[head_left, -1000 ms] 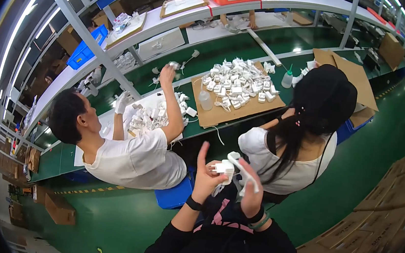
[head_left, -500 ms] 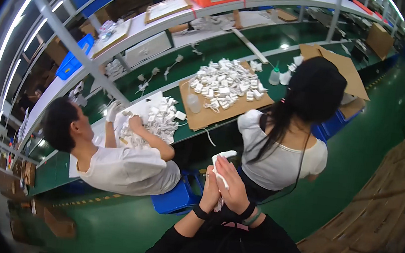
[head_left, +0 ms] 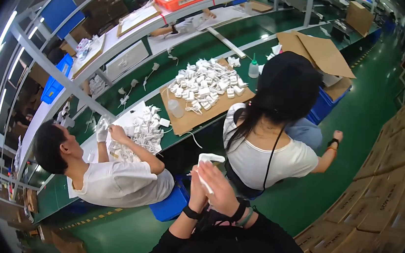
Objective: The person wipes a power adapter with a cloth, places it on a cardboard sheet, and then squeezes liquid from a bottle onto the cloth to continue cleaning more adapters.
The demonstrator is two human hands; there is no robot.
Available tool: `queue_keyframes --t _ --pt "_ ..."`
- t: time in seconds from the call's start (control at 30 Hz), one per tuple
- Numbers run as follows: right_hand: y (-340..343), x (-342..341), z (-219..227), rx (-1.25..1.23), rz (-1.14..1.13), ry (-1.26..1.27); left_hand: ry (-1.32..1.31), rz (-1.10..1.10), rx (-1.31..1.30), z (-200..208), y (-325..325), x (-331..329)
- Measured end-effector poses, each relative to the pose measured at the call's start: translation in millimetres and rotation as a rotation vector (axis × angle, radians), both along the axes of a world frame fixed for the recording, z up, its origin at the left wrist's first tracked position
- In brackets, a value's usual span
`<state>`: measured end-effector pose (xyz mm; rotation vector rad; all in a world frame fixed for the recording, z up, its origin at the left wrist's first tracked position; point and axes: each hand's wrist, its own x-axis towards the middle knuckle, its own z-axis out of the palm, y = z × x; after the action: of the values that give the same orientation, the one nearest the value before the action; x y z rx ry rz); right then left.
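In front of my body, my left hand (head_left: 197, 195) and my right hand (head_left: 219, 190) press together around a soft white glove-like piece (head_left: 211, 158). Its upper end sticks out past my fingertips and bends to the right. The right hand's fingers are straight and close together, pressed over the piece. The left hand's fingers are mostly hidden behind the right hand and the white piece, so whether it is worn or only held cannot be seen.
A seated co-worker (head_left: 117, 182) at left handles white cabled parts (head_left: 145, 128). Another co-worker (head_left: 269, 148) sits ahead, right arm out to the side. White adapters (head_left: 207, 85) lie on cardboard (head_left: 183, 122) at the green bench. Stacked cartons (head_left: 367, 198) line the right.
My view has shifted, and the scene sits further left. The co-worker ahead has swung the right arm out to the side. My hands stay pressed on the white piece.
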<state>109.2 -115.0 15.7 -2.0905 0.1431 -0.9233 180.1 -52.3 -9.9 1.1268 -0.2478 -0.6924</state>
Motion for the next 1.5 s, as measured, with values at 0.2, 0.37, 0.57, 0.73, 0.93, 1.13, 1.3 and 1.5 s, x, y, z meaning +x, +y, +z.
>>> queue_keyframes --t 0.2,0.37,0.57,0.73,0.93,1.13,1.3,1.5 --pt "-31.8 7.8 -17.9 1.418 0.37 -0.063 -0.053 -0.399 -0.376 7.6 22.1 11.9" --pt "-25.4 1.2 4.9 1.502 0.085 -0.364 -0.049 -0.244 -0.182 20.8 9.9 20.7" --pt "-15.9 6.6 14.5 -0.127 0.034 -0.051 0.267 0.024 -0.026 8.2 -1.0 6.4" --pt "-2.9 0.0 8.5 -0.17 0.004 -0.015 0.3 -0.026 -0.01 6.0 1.1 5.2" --pt "-19.0 -14.1 -21.1 0.403 0.054 -0.016 0.405 -0.391 -0.573 -8.2 3.7 20.4" --pt "-44.8 -23.1 -4.0 1.194 0.106 -0.204 -0.337 -0.442 -0.002 28.0 4.0 31.2" --pt "-43.8 -37.4 20.9 0.662 0.106 -0.239 -0.795 -0.355 0.167 34.6 0.7 35.2" --pt "-34.9 -16.2 39.1 -0.257 0.2 0.162 -0.949 -0.383 0.387 33.6 5.2 28.7"
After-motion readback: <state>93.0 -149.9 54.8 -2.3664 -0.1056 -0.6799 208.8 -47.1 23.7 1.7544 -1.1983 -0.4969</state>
